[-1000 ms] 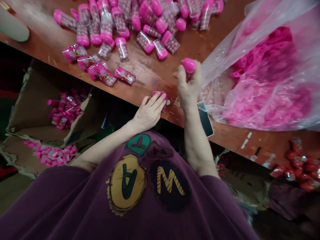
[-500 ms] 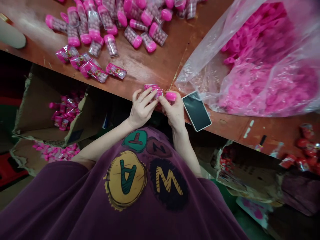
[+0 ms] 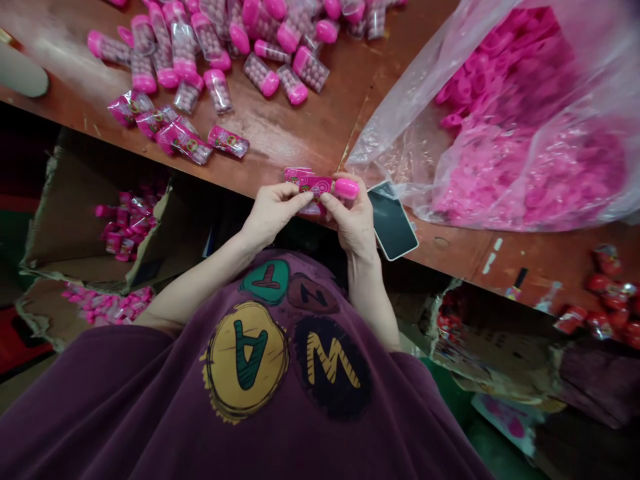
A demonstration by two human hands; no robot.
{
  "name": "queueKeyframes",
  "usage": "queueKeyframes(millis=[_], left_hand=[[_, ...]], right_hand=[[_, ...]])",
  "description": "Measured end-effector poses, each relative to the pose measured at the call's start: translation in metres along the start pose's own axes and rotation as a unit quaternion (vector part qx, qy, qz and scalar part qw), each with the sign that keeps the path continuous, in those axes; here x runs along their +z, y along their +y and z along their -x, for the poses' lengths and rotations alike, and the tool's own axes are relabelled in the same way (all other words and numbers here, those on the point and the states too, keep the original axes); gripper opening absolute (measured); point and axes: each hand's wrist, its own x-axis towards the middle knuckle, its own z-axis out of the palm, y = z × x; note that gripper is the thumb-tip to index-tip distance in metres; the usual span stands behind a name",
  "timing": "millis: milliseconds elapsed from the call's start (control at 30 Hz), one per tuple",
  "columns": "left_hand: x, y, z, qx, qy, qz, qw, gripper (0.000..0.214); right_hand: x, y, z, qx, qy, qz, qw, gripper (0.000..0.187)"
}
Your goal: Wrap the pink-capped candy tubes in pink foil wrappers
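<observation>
Both hands meet at the near edge of the wooden table (image 3: 310,127). My left hand (image 3: 273,212) pinches the end of a pink printed label sleeve (image 3: 313,185). My right hand (image 3: 353,220) grips a small candy tube with a pink cap (image 3: 346,188), and the sleeve sits over that tube's body. A few more flat sleeves (image 3: 299,173) lie on the table just behind my fingers. Several labelled tubes (image 3: 183,137) lie to the left. A heap of unlabelled pink-capped tubes (image 3: 240,40) covers the far part of the table.
A large clear plastic bag of pink caps (image 3: 515,127) fills the right side. A dark phone (image 3: 393,220) lies beside my right hand. Below the table on the left stands an open cardboard box (image 3: 75,220) with finished pink tubes. Red packets (image 3: 610,303) lie at the far right.
My right hand came back from the bag's edge with a pink-capped tube and joined my left hand. The sleeve has left the table and now sits on the tube between both hands.
</observation>
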Motion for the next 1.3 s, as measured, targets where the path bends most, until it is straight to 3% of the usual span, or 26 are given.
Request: queueKeyframes(millis=[133, 267, 400, 500, 600, 733, 967, 1300], left_hand=[[0.007, -0.008, -0.004, -0.007, 0.006, 0.057, 0.998, 0.037], [0.012, -0.015, -0.007, -0.058, 0.037, 0.095, 0.993, 0.038], [0.012, -0.009, -0.010, -0.120, -0.010, 0.123, 0.985, 0.028], [0.011, -0.002, -0.010, -0.142, -0.022, 0.133, 0.981, 0.022], [0.010, 0.000, -0.010, -0.141, 0.003, 0.138, 0.980, 0.024], [0.008, -0.001, -0.012, -0.123, 0.049, 0.161, 0.978, 0.023], [0.008, -0.001, -0.015, -0.099, 0.074, 0.163, 0.979, 0.029], [0.005, 0.005, -0.011, -0.090, 0.060, 0.165, 0.980, 0.026]], right_hand=[[0.005, 0.010, 0.001, -0.018, 0.027, 0.005, 0.999, 0.060], [0.010, 0.021, 0.000, -0.013, 0.056, 0.013, 0.998, 0.056], [0.011, 0.019, -0.005, -0.054, 0.078, 0.037, 0.995, 0.048], [0.006, 0.010, -0.011, -0.022, 0.044, 0.037, 0.998, 0.052], [0.001, 0.002, -0.014, 0.042, 0.032, -0.007, 0.999, 0.056], [-0.003, -0.009, -0.005, 0.099, 0.023, -0.104, 0.989, 0.044], [0.005, -0.012, 0.022, 0.114, 0.004, -0.172, 0.978, 0.045], [0.002, -0.016, 0.026, 0.142, -0.026, -0.177, 0.973, 0.053]])
